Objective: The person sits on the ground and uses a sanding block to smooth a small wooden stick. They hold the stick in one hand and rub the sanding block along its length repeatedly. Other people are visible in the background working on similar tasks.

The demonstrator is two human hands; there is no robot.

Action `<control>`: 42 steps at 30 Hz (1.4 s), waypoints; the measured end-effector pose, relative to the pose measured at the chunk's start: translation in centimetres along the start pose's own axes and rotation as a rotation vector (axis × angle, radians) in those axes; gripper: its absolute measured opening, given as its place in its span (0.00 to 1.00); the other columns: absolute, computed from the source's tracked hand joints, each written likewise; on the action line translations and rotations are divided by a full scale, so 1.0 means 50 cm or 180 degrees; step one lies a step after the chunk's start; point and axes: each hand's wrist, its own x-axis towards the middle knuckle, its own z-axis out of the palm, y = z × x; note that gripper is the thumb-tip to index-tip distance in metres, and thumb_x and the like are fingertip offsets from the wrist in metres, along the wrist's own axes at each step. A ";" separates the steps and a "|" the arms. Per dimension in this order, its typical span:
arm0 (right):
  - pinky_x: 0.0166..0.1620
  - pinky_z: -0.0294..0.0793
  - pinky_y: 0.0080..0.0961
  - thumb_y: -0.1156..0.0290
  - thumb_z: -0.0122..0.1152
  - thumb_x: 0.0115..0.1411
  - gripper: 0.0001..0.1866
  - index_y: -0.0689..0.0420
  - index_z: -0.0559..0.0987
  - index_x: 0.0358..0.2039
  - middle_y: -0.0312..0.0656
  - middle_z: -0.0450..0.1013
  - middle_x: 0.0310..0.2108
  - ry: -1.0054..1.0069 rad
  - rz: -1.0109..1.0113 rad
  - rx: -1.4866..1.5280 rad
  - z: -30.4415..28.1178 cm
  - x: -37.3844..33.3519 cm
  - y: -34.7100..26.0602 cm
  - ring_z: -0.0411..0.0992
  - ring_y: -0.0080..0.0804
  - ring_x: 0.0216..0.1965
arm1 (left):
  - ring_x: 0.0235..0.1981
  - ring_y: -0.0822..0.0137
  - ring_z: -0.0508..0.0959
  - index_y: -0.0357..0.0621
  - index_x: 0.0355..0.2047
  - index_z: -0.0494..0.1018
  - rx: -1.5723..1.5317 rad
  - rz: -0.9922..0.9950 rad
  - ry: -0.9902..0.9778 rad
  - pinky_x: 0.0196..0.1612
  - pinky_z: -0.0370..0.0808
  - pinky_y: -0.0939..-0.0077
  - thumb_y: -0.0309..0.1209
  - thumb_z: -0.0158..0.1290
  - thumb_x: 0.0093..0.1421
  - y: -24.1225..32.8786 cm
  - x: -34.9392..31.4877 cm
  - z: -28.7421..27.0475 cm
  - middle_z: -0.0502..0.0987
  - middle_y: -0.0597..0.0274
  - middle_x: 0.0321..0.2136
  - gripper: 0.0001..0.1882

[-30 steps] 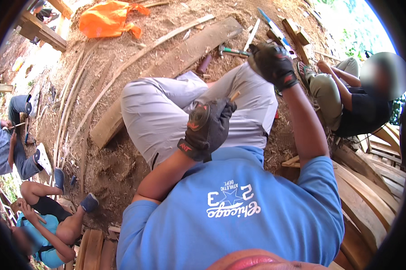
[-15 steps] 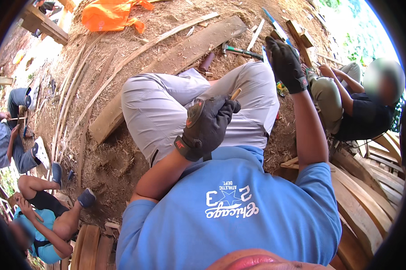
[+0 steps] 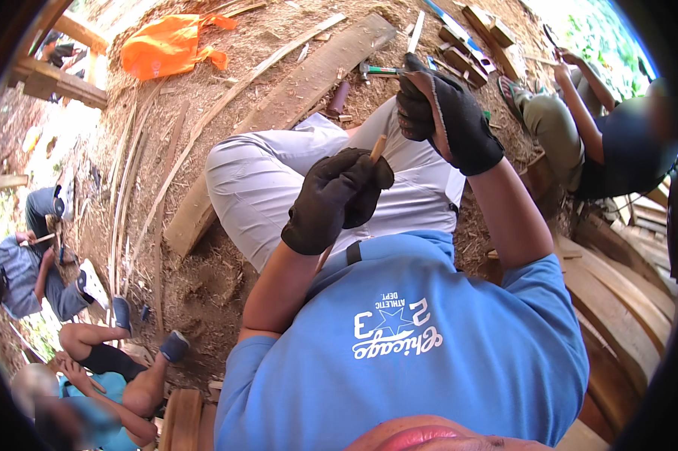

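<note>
A thin wooden stick point(image 3: 379, 148) juts up from the closed fingers of my left hand point(image 3: 335, 197), which wears a dark glove. Its lower part shows under that hand, by my shirt. My right hand point(image 3: 459, 120), also gloved, is raised beyond and right of the left one, above my right knee. Its fingers are curled in; what they hold is hard to make out. Past the right hand lies a hammer point(image 3: 376, 70) with a green handle, partly covered by the glove. My crossed legs in light grey trousers point(image 3: 249, 177) lie beneath both hands.
A broad plank point(image 3: 316, 71) and long thin strips point(image 3: 203, 124) lie on shaving-covered ground. An orange bag point(image 3: 162, 49) is far left. Wood blocks point(image 3: 489, 30) and a long blue-and-white tool point(image 3: 455, 26) lie far right. Curved boards point(image 3: 617, 301) are stacked right. Several people sit around.
My right hand has come left and lower, nearer the left hand, and has turned. The left hand has tilted, with the stick pointing more upright. The view has shifted slightly.
</note>
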 end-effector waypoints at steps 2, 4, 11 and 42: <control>0.24 0.48 0.23 0.51 0.48 0.79 0.25 0.45 0.60 0.24 0.24 0.49 0.20 0.0035 -0.0047 0.0017 0.009 -0.007 0.005 0.47 0.18 0.19 | 0.14 0.83 0.58 0.37 0.39 0.77 -0.0044 -0.0152 -0.0006 0.19 0.51 0.83 0.38 0.47 0.77 0.003 -0.003 -0.004 0.64 0.76 0.16 0.17; 0.24 0.51 0.22 0.50 0.47 0.79 0.25 0.46 0.64 0.24 0.25 0.53 0.19 0.0074 -0.0374 -0.0627 -0.015 -0.004 0.021 0.51 0.18 0.20 | 0.14 0.83 0.57 0.37 0.39 0.77 -0.0055 -0.0151 -0.0071 0.19 0.51 0.83 0.38 0.47 0.77 -0.003 0.000 -0.007 0.64 0.77 0.16 0.17; 0.34 0.78 0.44 0.66 0.59 0.68 0.11 0.58 0.79 0.31 0.52 0.76 0.26 0.0110 -0.2176 -0.3786 0.059 -0.024 -0.015 0.79 0.53 0.31 | 0.16 0.83 0.62 0.37 0.38 0.78 0.0216 0.0005 0.0089 0.21 0.55 0.83 0.36 0.47 0.77 -0.009 0.009 0.003 0.68 0.75 0.18 0.16; 0.35 0.78 0.40 0.68 0.52 0.71 0.09 0.58 0.79 0.38 0.47 0.78 0.33 0.0856 -0.2665 -0.5817 -0.146 0.125 -0.015 0.78 0.45 0.32 | 0.18 0.82 0.65 0.40 0.34 0.80 0.2153 0.0445 0.0590 0.22 0.60 0.80 0.38 0.48 0.77 -0.026 0.005 0.012 0.71 0.73 0.19 0.18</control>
